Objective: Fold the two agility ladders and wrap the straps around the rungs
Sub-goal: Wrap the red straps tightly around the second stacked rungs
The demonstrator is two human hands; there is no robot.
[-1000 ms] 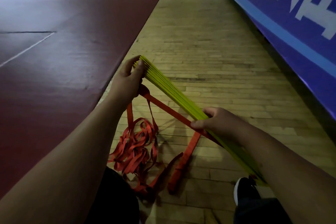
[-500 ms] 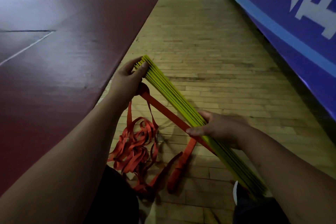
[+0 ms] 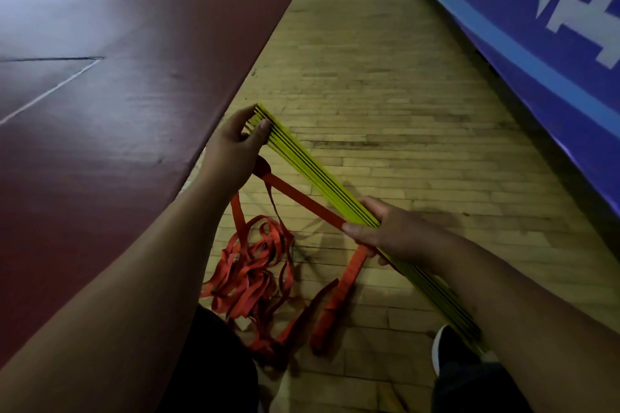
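Left hand (image 3: pixel 231 154) grips the yellow rung stack's (image 3: pixel 312 174) 10 o'clock end; right hand (image 3: pixel 385 231) grips stack plus orange strap (image 3: pixel 302 198)

The left hand (image 3: pixel 231 152) gripped the far end of the stacked yellow rungs (image 3: pixel 312 171); the right hand (image 3: pixel 385 231) pinched an orange strap (image 3: pixel 298 196) against them above the wooden floor (image 3: pixel 402 111).

Floor (image 3: pixel 385 84): narrow wooden strips, worn and scuffed, running away from the camera. Left side: a maroon mat (image 3: pixel 117 111) with a dull sheen, marked by a thin white line (image 3: pixel 50 92) and a dark seam (image 3: pixel 50 59). Right side: a blue banner (image 3: pixel 570 131) carrying a light-blue stripe (image 3: pixel 536 66) and large white lettering (image 3: pixel 604 43), cut off by the frame edge. Lighting is dim.
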